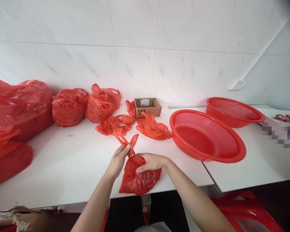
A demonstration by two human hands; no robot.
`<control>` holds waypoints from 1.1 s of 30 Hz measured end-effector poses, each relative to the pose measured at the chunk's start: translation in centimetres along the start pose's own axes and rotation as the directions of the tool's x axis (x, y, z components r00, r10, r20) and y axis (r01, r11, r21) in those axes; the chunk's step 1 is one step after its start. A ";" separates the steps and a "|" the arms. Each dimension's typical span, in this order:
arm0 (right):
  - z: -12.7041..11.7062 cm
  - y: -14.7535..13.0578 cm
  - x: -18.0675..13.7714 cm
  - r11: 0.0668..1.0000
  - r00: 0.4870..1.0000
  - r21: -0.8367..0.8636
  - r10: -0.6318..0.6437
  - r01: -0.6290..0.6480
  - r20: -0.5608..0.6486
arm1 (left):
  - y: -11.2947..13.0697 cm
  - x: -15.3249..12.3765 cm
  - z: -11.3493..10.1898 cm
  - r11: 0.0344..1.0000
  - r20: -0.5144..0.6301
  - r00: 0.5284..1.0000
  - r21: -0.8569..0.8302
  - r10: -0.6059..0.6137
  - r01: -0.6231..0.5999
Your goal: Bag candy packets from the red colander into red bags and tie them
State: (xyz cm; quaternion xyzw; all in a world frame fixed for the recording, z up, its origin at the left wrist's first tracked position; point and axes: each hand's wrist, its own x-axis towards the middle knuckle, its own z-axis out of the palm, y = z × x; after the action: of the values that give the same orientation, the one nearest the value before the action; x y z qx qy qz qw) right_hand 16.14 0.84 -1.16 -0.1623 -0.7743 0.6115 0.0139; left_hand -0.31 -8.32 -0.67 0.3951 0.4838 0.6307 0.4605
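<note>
A filled red plastic bag [141,180] rests at the front edge of the white table [82,164]. My left hand [122,154] pinches the bag's gathered neck, and its two handle loops stick up above the fingers. Over the bag's upper side lies my right hand [149,162], fingers curved round it and thumb pressed on the front. The contents show only dimly through the plastic. Just behind the hands lie crumpled red bags [153,127], with a small cardboard box [148,111] against the wall.
Two red mesh baskets [205,154] stand on the right. Filled red bags [102,104] line the wall at the left, beside a large red bundle [33,106]. A red plastic stool [251,209] is below the table at right. Part of another person shows at the right edge.
</note>
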 end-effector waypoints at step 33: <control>6.1 -2.8 -3.3 0.923 0.697 0.272 0.004 0.274 -0.717 | 0.9 -1.6 0.1 0.987 0.140 0.990 0.158 0.004 -0.027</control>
State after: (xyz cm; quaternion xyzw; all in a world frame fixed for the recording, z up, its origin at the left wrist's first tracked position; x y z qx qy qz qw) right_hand 17.30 -6.38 0.58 -0.3196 -0.5947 0.6302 0.3834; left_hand -0.01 -9.90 0.13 0.4774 0.4965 0.5644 0.4550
